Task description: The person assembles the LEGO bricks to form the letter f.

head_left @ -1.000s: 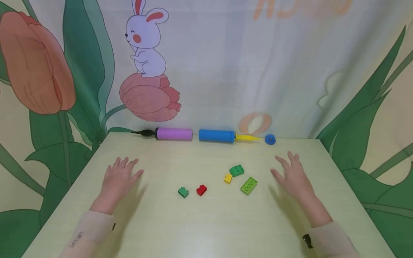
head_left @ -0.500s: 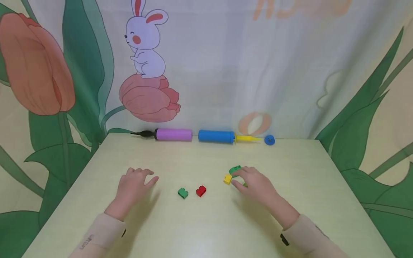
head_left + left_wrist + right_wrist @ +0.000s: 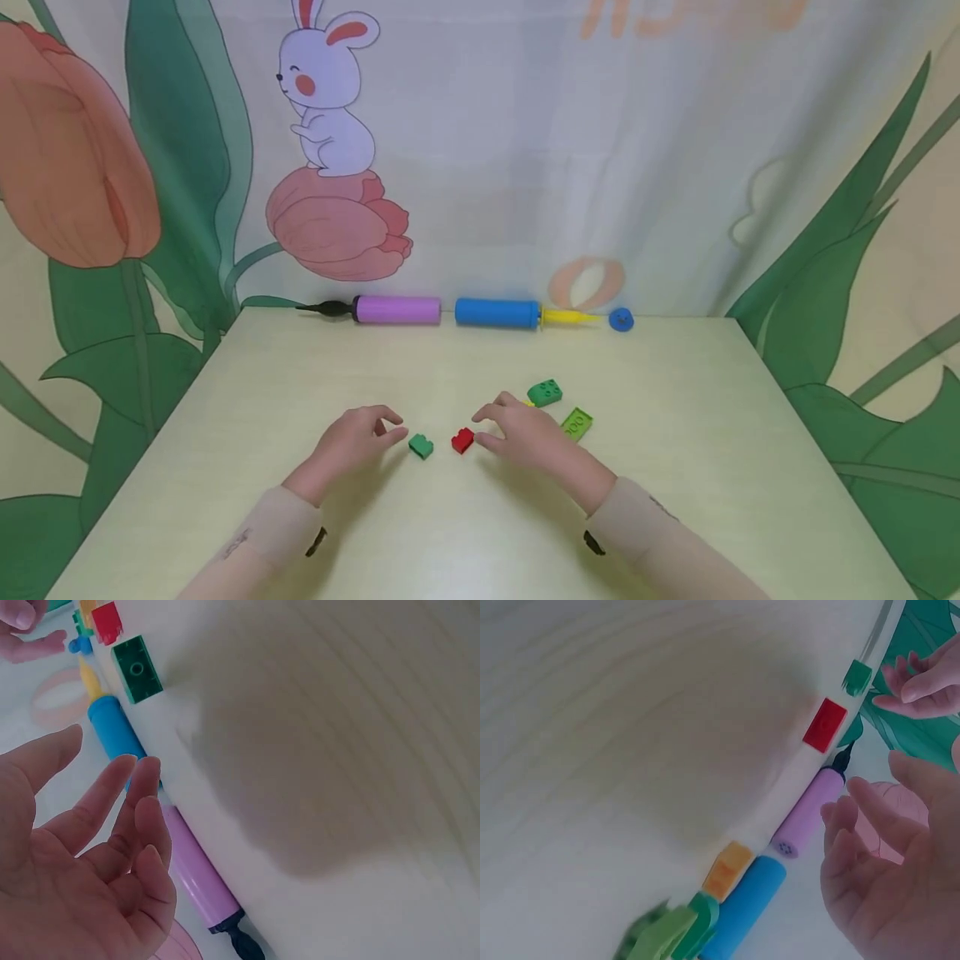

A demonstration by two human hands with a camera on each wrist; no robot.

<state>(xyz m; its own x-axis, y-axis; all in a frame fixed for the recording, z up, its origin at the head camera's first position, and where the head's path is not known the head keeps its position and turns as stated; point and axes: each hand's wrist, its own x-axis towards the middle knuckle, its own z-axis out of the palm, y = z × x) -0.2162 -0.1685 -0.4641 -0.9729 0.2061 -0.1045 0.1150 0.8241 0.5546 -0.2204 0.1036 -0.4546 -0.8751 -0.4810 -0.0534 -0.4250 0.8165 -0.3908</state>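
My left hand [image 3: 356, 442] hovers with spread, slightly bent fingers just left of a small green toy brick [image 3: 422, 447]. In the left wrist view the hollow side of that green brick [image 3: 137, 669] shows, beyond the fingertips. Close at the right of a red toy brick [image 3: 462, 440] is my right hand [image 3: 525, 433], thumb and forefinger apart. Nothing lies between the fingers of either hand. Behind the right hand sit a green rounded brick [image 3: 545, 392] and a lime brick [image 3: 577, 423]. A yellow brick [image 3: 729, 870] is mostly covered by that hand in the head view.
Along the table's back edge lie a purple hand pump [image 3: 397, 310] with a black nozzle and a blue hand pump [image 3: 497, 313] with a yellow nozzle. A round blue piece [image 3: 621, 319] is beside them. A printed curtain [image 3: 480, 167] hangs behind the table [image 3: 675, 400].
Both hands have moved inward. The right hand swept left past the lime and yellow bricks to the red one, and the left hand came right to the small green brick.
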